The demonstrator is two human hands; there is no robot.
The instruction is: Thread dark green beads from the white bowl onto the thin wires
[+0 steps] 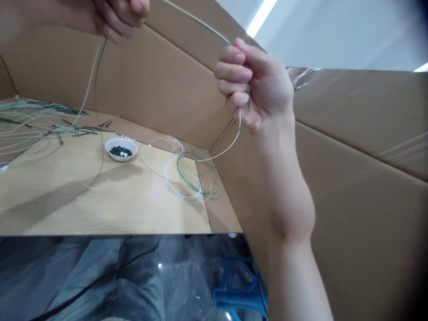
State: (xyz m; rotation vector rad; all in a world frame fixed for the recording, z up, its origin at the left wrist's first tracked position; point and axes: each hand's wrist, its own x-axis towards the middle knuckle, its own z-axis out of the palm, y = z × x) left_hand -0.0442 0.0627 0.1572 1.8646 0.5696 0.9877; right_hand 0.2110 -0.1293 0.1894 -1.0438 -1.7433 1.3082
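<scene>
no readable text, no legible labels or brands, no numbers or signs to make out

Cardboard walls (167, 84) tower behind the pale tabletop (157, 218) and along its right side. Down below the tabletop, a black cable (82, 292) slants past, a blue plastic stool (239, 295) sits right, and up above, a ceiling light (262, 18) blazes!

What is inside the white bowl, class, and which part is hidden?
The white bowl holds a heap of small dark pieces, with a few white bits on top. The pieces cover the bowl's bottom, so anything lying beneath them cannot be seen.
</scene>
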